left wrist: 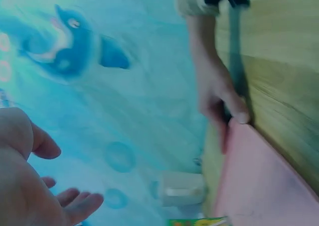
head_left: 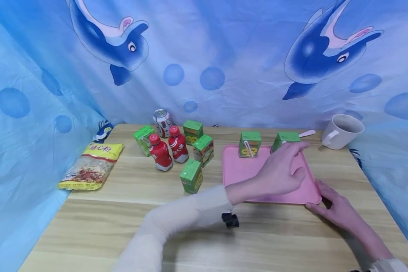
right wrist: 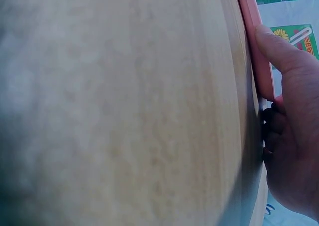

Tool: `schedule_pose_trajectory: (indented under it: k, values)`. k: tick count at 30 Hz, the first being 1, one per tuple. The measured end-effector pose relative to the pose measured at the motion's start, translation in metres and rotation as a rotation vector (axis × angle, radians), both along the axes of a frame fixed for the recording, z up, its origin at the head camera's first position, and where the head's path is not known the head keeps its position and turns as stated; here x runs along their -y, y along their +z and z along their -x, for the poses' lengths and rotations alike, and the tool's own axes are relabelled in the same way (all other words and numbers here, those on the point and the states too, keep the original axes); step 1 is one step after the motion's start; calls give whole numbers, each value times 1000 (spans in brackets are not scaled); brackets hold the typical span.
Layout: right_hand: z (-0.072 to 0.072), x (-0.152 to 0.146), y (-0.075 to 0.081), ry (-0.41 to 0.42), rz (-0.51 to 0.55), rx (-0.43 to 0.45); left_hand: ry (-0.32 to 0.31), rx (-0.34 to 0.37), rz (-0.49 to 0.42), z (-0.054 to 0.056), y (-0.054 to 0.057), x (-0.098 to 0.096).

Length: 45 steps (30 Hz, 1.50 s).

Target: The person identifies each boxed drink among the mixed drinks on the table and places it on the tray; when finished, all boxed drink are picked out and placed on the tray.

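Note:
My left hand (head_left: 282, 170) hovers over the pink tray (head_left: 236, 170) with its fingers loosely extended, holding nothing. In the left wrist view that hand (left wrist: 30, 181) has a gap between thumb and fingers. At the tray's near right corner, my right hand (head_left: 338, 211) grips the rim, thumb along the front side and fingers at the right side. Two green drink cartons stand at the tray's far side: one carton (head_left: 249, 145) with a straw on its front, and another carton (head_left: 283, 138) partly hidden behind my left hand.
Left of the tray stand several more green cartons (head_left: 192, 176), two red bottles (head_left: 161, 154) and a drink can (head_left: 162, 122). A yellow-and-clear food bag (head_left: 91, 166) lies farther left. At the back right are a white mug (head_left: 341, 132) and a pale handle-like utensil (head_left: 307, 133).

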State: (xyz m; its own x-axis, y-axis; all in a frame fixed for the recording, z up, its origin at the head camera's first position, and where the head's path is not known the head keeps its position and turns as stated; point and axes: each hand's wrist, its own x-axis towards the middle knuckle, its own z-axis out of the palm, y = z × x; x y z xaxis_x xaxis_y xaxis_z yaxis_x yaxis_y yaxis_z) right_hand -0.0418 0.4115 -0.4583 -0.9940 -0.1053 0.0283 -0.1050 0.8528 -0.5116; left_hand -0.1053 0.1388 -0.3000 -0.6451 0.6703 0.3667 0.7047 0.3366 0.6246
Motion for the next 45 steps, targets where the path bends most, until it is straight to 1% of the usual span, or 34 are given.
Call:
schedule_pose_trajectory:
  k: [2, 3, 5, 7, 9, 11, 13, 15, 19, 22, 25, 28, 31, 36, 40, 45]
  values:
    - [-1, -1, 1, -11, -8, 19, -76, 37, -74, -7, 8, 19]
    - [-2, -2, 1, -17, -11, 29, -112, 62, -127, -10, 12, 29]
    - [-2, -2, 2, -24, -14, 53, -159, 100, -239, -16, 18, 51]
    - [-3, -2, 2, -30, -16, 63, -183, 95, -341, -19, 24, 72]
    - [-4, -3, 2, -33, -19, 72, -176, 66, -432, -22, 30, 94]
    - [-5, -4, 2, -34, -22, 63, -138, 20, -497, -23, 37, 116]
    - [-6, -5, 1, -35, -25, 52, -78, -16, -550, -22, 44, 137]
    - [-6, -6, 1, -35, -28, 37, -14, -48, -601, -19, 49, 158]
    - [-7, -7, -1, -34, -32, 22, 107, -78, -666, -8, 53, 196]
    - [-7, -7, -1, -30, -32, 23, 201, -68, -692, 0, 52, 223]
    - [-6, -7, 0, -26, -33, 32, 320, -2, -706, 5, 48, 247]
    - [-6, -6, 1, -25, -39, 53, 431, 83, -718, 13, 39, 269]
    - [-5, -6, 2, -27, -44, 72, 524, 160, -721, 24, 28, 291]
    - [-5, -4, 1, -28, -49, 56, 676, 262, -693, 46, 6, 320]
    - [-4, -2, 0, -26, -41, 52, 793, 314, -637, 65, -14, 337]
    - [-2, -1, -1, -26, -38, 61, 904, 321, -557, 86, -36, 353]
